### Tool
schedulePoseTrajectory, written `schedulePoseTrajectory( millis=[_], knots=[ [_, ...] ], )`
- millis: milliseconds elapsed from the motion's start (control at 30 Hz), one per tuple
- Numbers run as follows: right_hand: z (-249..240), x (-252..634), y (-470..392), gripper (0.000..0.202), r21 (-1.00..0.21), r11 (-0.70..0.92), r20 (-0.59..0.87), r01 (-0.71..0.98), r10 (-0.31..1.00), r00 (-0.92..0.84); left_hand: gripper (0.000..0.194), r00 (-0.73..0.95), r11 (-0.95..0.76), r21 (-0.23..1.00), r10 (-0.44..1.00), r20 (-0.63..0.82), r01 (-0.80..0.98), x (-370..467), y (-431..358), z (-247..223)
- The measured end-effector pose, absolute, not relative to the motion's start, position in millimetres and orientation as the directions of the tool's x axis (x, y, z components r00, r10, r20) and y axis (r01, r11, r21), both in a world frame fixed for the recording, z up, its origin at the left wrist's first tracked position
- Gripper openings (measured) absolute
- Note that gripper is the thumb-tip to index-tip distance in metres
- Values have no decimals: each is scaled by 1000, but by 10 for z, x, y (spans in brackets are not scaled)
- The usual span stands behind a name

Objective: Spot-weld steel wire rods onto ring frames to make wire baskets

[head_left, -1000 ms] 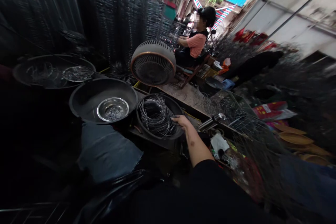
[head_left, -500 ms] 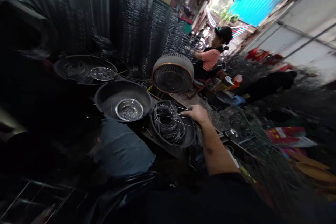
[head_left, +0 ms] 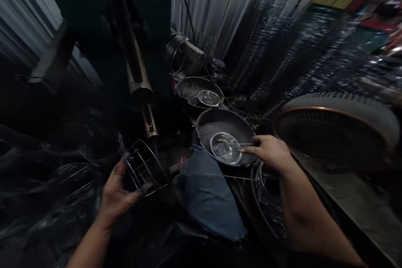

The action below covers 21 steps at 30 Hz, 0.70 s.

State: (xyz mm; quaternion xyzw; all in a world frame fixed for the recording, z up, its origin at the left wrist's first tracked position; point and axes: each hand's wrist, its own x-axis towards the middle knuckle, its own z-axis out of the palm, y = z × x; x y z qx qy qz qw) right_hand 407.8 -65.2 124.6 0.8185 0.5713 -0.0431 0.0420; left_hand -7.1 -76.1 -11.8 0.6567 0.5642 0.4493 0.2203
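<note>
My left hand [head_left: 117,190] is closed around the edge of a round wire frame [head_left: 143,163] with crossing bars, its thumb and fingers on the rim. The frame is tilted, just below the upright metal rods of a machine [head_left: 140,86]. My right hand [head_left: 270,150] is pinched on a thin metal wire [head_left: 246,144]. It hangs over the right side of a dark pan [head_left: 209,119], near a small shiny bowl [head_left: 224,160] with short wire pieces in it.
Behind stands another pan [head_left: 185,83] holding a wire disc and a dish of pieces. A large round fan [head_left: 337,134] is at the right. Tall stacks of wire goods [head_left: 266,37] line the corrugated wall. A pan with wires [head_left: 266,209] lies under my right forearm.
The view has swung left, and the co-worker is out of sight. My right hand has gone from the pan of long wires to beside the small bowl. My left hand and the wire frame have come into clear view.
</note>
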Motion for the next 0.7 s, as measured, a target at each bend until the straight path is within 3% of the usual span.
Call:
schedulePoseTrajectory(
  millis=[133, 333, 433, 533, 633, 700],
  knots=[
    [1456, 3823, -152, 42, -84, -200, -78, 976, 978, 193, 97, 11, -338, 790, 922, 388, 512, -41, -651, -104],
    [1753, 3283, 333, 39, 19, -155, 34, 988, 987, 155, 93, 71, -421, 724, 885, 461, 546, -16, -555, -23],
    [1859, 3208, 433, 39, -27, -126, 98, 992, 987, 128, 94, 71, -410, 709, 887, 456, 574, -36, -495, -5],
    [1724, 3170, 528, 42, -317, -38, 13, 948, 999, 45, 94, 78, -423, 701, 880, 468, 574, -41, -444, -16],
    [1392, 3081, 623, 42, -663, -45, -104, 747, 994, -32, 93, 72, -431, 706, 876, 477, 562, -25, -413, -39],
    [1181, 2994, 673, 40, -795, -85, -157, 601, 985, -67, 93, 62, -424, 707, 877, 476, 566, -17, -403, -48]
  ],
)
